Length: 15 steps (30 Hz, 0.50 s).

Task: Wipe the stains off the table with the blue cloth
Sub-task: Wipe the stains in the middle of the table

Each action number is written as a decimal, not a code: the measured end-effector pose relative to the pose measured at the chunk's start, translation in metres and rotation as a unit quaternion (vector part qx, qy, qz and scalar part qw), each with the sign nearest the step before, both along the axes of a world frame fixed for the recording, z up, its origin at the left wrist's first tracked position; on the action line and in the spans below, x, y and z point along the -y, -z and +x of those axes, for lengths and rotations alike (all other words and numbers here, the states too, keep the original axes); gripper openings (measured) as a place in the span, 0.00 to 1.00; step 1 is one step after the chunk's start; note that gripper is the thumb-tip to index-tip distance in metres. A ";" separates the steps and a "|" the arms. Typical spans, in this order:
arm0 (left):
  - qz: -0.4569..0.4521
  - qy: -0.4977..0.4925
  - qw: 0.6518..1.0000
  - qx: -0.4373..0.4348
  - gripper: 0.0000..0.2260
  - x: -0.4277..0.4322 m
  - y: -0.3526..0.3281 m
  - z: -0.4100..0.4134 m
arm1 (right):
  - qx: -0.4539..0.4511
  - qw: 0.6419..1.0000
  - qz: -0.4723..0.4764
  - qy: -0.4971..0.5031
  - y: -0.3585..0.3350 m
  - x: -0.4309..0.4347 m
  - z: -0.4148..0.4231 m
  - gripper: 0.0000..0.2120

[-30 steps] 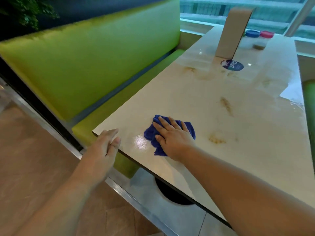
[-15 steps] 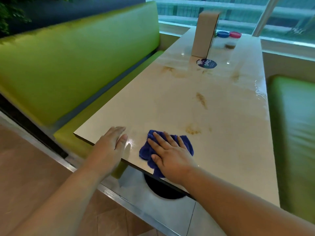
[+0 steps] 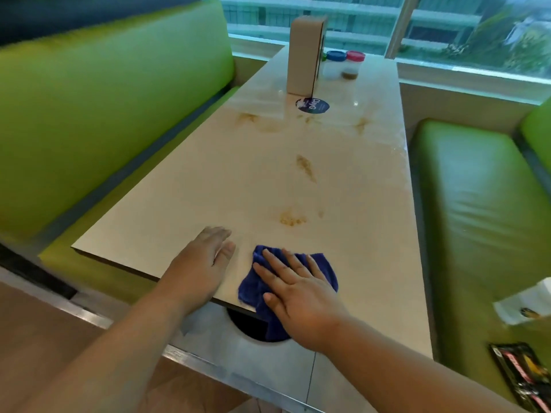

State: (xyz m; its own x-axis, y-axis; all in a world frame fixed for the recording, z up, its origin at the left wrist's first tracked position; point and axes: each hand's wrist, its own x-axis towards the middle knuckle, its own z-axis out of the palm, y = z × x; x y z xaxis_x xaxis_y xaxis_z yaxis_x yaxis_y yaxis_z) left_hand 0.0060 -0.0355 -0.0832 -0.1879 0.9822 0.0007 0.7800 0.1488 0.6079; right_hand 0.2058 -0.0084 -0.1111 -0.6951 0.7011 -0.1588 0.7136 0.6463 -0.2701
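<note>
While the right hand (image 3: pixel 301 296) is lying flat on the blue cloth (image 3: pixel 323 265) at the near edge of the bench (image 3: pixel 208 189), fingers straight and spread, it is pressing rather than gripping, and part of the cloth is hanging over that edge. From the head camera, the nearest stain (image 3: pixel 292 219) is sitting at about twelve o'clock from this hand, just beyond the fingertips. A longer streak (image 3: pixel 305 168) is lying farther along that line, its long axis running roughly eleven to five. Fainter stains (image 3: pixel 247 117) are showing toward the far end. The left hand (image 3: pixel 202 263) is resting open, palm down, on the bench at nine o'clock from the cloth, holding nothing.
</note>
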 end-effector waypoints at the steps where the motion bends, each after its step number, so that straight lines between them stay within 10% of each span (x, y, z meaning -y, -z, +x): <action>1: 0.002 0.016 1.000 -0.009 0.21 -0.003 0.002 0.007 | -0.003 1.000 -0.001 -0.016 0.001 0.005 0.006 0.30; 7: -0.016 0.072 0.995 -0.072 0.23 -0.014 0.014 0.031 | 0.024 0.992 0.025 0.121 0.007 -0.032 0.064 0.24; 15: -0.054 0.083 0.981 -0.169 0.31 -0.009 0.023 0.052 | 0.004 1.000 0.006 0.024 0.002 0.005 0.092 0.26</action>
